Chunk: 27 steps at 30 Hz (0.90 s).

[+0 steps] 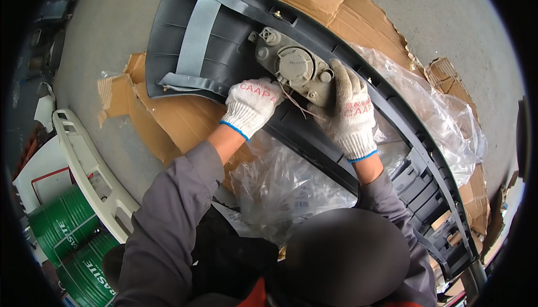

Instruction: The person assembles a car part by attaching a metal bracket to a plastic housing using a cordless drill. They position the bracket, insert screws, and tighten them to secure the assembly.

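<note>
A dusty grey vehicle lamp (294,66), with a round cap on its back and thin wires (292,102) hanging from it, lies back side up over a black bumper (168,43). My left hand (256,97), in a white knit glove with a blue cuff, is closed at the lamp's near left edge; its fingertips are hidden beneath. Around the lamp's right end curls my right hand (350,105), gloved alike, with soiled fingers along its side and the thumb near the wires. The bumper's hollow inner side faces up, with a grey strip (199,32) across its left end.
Cardboard sheets (168,119) and crumpled clear plastic (297,181) lie under and around the bumper on the grey floor. More plastic (448,122) spreads at the right. Green drums (64,223) and a cream-coloured panel (92,178) stand at the left. A blurred dark oval covers the lower middle.
</note>
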Available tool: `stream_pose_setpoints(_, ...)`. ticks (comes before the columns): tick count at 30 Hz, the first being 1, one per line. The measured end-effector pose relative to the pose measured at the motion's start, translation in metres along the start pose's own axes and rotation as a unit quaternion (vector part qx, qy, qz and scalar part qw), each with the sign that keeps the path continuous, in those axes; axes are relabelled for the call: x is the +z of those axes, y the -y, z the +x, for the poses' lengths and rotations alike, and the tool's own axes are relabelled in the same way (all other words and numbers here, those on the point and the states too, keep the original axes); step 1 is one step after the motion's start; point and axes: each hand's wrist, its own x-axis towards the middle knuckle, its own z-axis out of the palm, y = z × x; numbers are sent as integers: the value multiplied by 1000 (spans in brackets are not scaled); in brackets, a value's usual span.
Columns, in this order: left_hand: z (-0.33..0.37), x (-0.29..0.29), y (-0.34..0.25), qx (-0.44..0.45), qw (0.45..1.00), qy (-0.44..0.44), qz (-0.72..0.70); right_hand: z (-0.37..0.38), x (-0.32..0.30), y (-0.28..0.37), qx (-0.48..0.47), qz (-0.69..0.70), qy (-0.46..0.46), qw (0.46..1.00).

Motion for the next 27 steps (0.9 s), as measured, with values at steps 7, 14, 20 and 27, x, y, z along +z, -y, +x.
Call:
stream_pose_setpoints(7, 1, -3, -2, -1, 1000, 0, -6, -3, 5, -3, -9, 1, -12, 1000)
stream_pose_setpoints(14, 4, 2, 3, 22, 1000, -1, -15, -9, 10, 0, 18, -13, -27, 999)
stream_pose_setpoints(20, 7, 2, 7, 30, 998, 41, -44, -67, 8, 2, 117, -79, -81, 987)
stream_pose_setpoints(27, 5, 7, 7, 18, 999, 21, -32, -109, 7, -11, 264, -33, 32, 963)
